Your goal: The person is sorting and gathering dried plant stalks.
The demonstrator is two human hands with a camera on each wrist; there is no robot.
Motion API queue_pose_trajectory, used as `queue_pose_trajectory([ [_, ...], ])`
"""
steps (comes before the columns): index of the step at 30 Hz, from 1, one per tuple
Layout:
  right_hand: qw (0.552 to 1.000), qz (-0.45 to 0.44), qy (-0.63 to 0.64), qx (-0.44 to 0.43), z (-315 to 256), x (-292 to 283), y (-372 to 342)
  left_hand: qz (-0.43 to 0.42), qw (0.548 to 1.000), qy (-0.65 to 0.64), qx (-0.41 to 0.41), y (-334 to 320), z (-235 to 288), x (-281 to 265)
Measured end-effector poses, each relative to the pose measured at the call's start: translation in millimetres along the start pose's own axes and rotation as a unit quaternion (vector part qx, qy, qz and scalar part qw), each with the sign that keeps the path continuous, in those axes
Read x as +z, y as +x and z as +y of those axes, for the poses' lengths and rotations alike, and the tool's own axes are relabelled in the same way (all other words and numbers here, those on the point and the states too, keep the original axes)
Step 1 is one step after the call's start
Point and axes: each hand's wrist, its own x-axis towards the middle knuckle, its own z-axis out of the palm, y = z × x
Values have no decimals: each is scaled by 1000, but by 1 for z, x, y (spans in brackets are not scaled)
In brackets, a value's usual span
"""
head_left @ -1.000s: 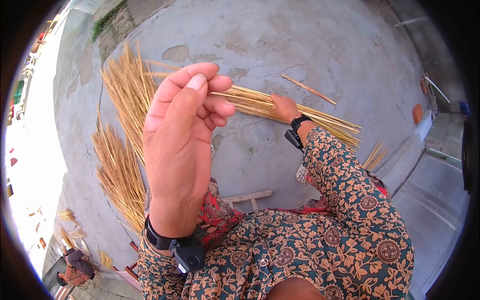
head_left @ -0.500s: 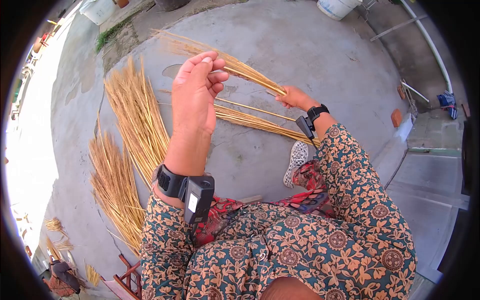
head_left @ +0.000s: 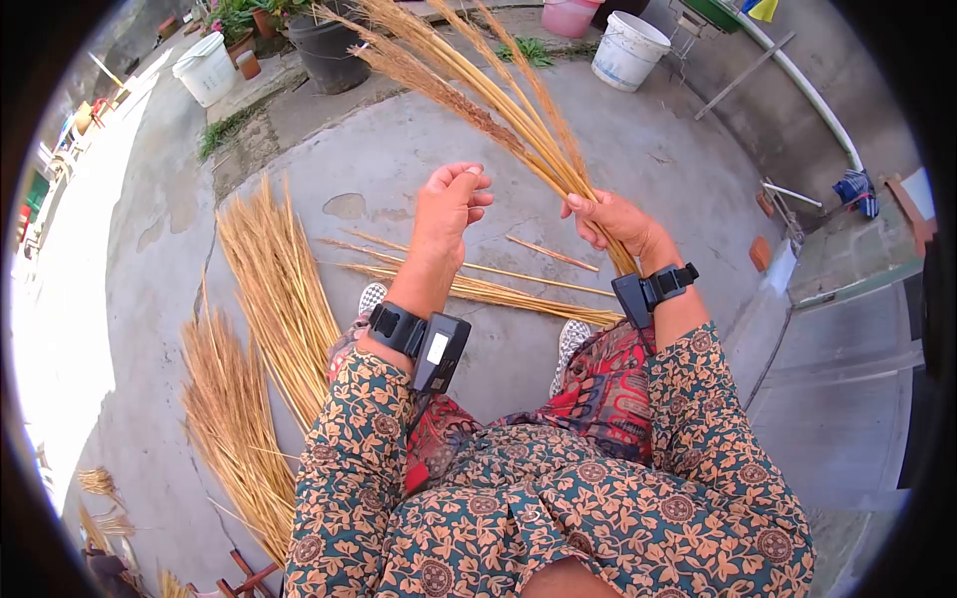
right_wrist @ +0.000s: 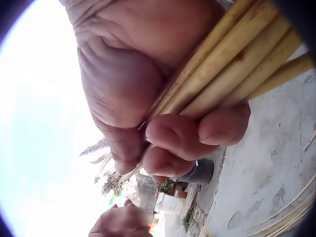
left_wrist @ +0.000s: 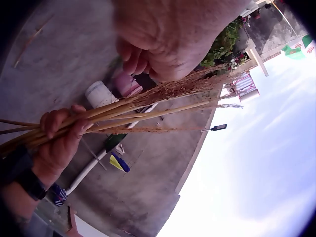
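Observation:
My right hand (head_left: 618, 224) grips a bunch of dry broomcorn stalks (head_left: 543, 157) by the stems. Their feathery heads slant up and away to the left in the head view. Close up in the right wrist view, curled fingers and thumb wrap the yellow stems (right_wrist: 222, 64). My left hand (head_left: 449, 214) is raised left of the bunch, fingers loosely bent and nothing visible in it. In the left wrist view the heads (left_wrist: 173, 90) pass just below that hand. More stalks (head_left: 528, 300) lie on the ground between my feet and beyond.
Two large heaps of broomcorn, one farther (head_left: 279, 289) and one nearer (head_left: 229, 399), lie on the concrete at left. A short loose stem (head_left: 553, 253) lies ahead. White buckets (head_left: 631, 50), a dark pot (head_left: 334, 52) and a brick (head_left: 760, 252) stand around the yard's edge.
My right hand has lifted a bunch of stalks off the ground pile and tilted its heads upward. The left hand has moved away from me and right, and the view has tipped up.

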Motion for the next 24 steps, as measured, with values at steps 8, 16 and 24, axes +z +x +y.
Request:
queue_pose_trajectory([
  [8, 999, -41, 33, 5, -13, 17, 3, -71, 996, -29, 34, 13, 0, 14],
  [16, 999, -26, 28, -17, -12, 13, 10, -84, 996, -6, 41, 19, -3, 18],
  [24, 992, 49, 90, -78, -4, 12, 19, -8, 997, 18, 71, 27, 1, 11],
])
